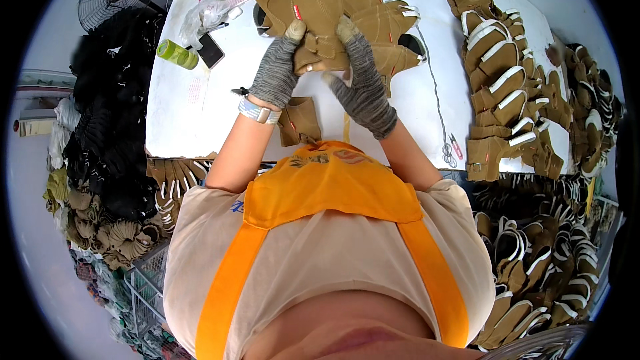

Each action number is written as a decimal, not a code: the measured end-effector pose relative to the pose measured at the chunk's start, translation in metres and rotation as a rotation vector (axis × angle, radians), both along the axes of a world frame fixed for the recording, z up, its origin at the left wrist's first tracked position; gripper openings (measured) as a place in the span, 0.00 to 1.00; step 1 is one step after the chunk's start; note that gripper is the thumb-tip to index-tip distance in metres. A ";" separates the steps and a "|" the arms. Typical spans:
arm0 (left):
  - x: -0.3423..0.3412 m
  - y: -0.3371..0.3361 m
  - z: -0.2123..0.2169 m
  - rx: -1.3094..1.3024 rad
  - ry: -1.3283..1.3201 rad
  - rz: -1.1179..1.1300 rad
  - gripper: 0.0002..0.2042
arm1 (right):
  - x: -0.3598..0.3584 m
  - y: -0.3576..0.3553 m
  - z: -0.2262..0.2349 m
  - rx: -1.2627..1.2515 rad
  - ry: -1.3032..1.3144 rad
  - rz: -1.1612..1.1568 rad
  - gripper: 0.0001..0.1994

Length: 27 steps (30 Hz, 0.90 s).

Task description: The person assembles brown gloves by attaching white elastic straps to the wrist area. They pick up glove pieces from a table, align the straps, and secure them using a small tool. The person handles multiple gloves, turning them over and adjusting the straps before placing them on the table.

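Left hand (279, 70) and right hand (367, 83) clamp fingers on a brown upper (313, 7), top centre, likely mid-work; stack (492, 87), right, perhaps done.

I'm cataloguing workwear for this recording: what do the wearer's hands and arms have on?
The left hand and right hand wear streaky grey knitted gloves; whether they reach every tip is unclear. The left wrist carries a pale blue-and-white band with a beige clasp. The sleeves are short and pale beige.
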State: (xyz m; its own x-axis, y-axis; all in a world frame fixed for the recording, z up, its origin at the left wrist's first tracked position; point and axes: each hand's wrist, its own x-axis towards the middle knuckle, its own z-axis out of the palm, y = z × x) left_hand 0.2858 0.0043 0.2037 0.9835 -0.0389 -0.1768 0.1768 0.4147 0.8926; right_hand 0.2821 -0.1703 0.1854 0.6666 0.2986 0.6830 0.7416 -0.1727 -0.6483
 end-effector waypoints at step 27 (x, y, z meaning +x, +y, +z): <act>0.010 0.028 0.004 0.374 -0.416 0.350 0.39 | 0.041 0.016 0.016 0.323 0.584 0.019 0.25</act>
